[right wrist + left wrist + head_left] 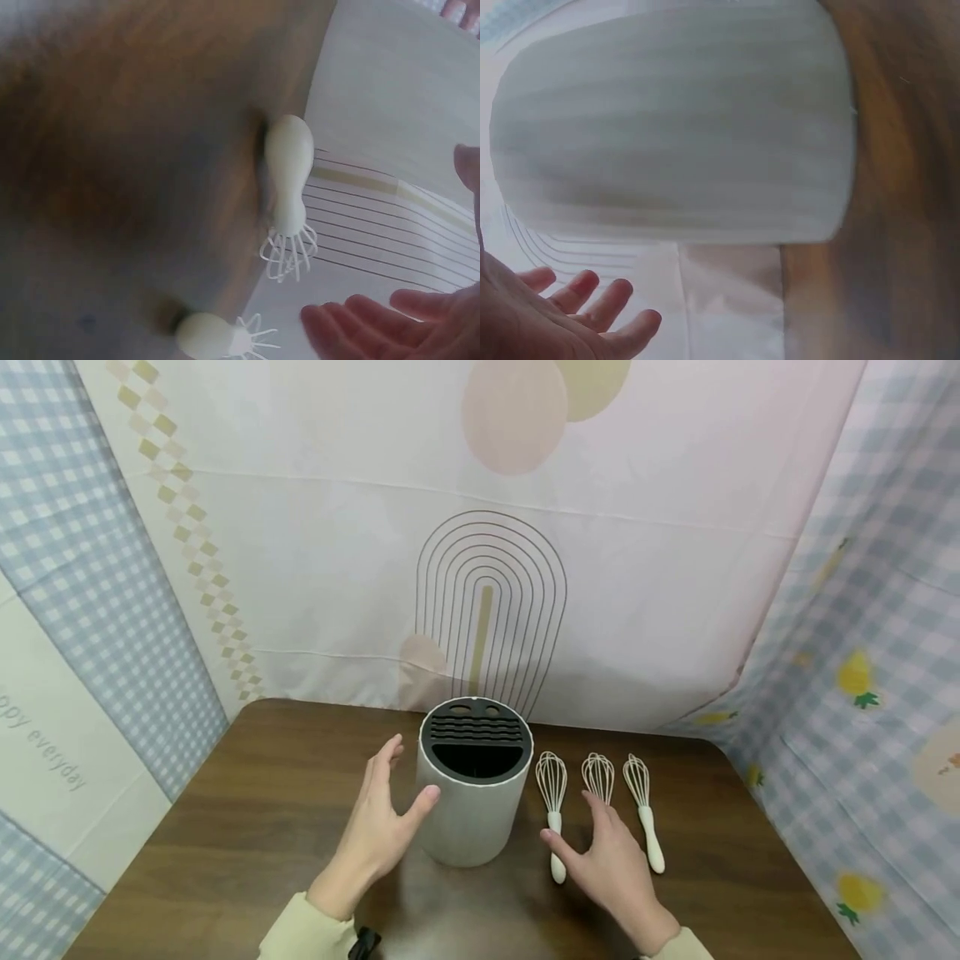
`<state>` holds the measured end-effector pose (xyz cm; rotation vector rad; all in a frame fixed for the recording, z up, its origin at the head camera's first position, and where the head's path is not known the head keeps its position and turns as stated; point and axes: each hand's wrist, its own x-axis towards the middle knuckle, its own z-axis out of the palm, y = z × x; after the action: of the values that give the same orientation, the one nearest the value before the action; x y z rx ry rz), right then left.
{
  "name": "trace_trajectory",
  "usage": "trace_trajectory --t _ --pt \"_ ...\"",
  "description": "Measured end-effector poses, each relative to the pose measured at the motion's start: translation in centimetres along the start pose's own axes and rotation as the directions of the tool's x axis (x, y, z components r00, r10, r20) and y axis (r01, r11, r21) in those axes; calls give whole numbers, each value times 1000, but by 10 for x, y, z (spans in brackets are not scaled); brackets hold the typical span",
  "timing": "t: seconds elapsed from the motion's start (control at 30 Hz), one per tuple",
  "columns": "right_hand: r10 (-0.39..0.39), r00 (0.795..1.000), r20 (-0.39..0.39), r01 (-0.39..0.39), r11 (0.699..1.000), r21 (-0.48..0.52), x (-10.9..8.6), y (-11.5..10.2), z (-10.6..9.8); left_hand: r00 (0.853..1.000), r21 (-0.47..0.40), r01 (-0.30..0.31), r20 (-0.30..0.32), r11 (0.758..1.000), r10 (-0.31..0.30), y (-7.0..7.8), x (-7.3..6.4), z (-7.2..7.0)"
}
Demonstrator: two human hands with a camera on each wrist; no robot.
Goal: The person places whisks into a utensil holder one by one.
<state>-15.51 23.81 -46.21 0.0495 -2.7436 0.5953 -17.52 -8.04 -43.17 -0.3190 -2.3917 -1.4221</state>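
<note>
A light grey cylindrical utensil holder (pixel 471 827) stands upright on the table, its black top insert (pixel 477 745) divided into slots and a wide half-round opening. Just left of it, my left hand (pixel 375 828) is raised with fingers spread, holding nothing; in the left wrist view the holder's side (pixel 675 127) fills most of the picture. Three white whisks lie in a row to its right: a left one (pixel 556 827), a middle one (pixel 598 772) and a right one (pixel 649 831). My right hand (pixel 613 864) hovers over the middle whisk, hiding its handle, with fingers extended and nothing held.
The brown wooden table (pixel 247 810) ends at a white patterned cloth (pixel 315 568) behind it. Blue checked cloths with printed fruit and lettering hang at both sides.
</note>
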Motion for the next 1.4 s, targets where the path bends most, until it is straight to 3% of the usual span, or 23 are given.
trace_trajectory --t 0.2,0.37,0.47,0.63,0.77,0.9,1.1,1.23,1.4 --pt "96 995 9 -97 988 119 1 3 3 999 -83 -40 -23 996 38 11 13 7" --pt "196 976 96 -215 939 268 6 5 3 998 -123 -58 -21 991 56 14 21 12" --pt "240 949 202 -305 861 408 11 5 4 997 -142 -71 -9 987 71 12 26 13" --pt "271 886 376 -454 673 584 18 5 6 994 -159 -104 6 982 107 8 32 12" --pt "295 855 427 -512 613 602 22 6 9 992 -163 -125 11 979 128 6 34 12" --pt "303 831 466 -547 592 592 25 6 13 988 -158 -148 15 976 152 3 35 13" --pt "309 815 490 -567 600 564 29 8 21 986 -165 -166 6 972 169 -2 37 16" --pt "324 815 481 -566 620 542 31 8 26 984 -178 -178 -13 968 178 -5 38 18" --pt "331 830 449 -544 660 518 31 10 31 983 -181 -181 -46 967 176 -5 38 22"
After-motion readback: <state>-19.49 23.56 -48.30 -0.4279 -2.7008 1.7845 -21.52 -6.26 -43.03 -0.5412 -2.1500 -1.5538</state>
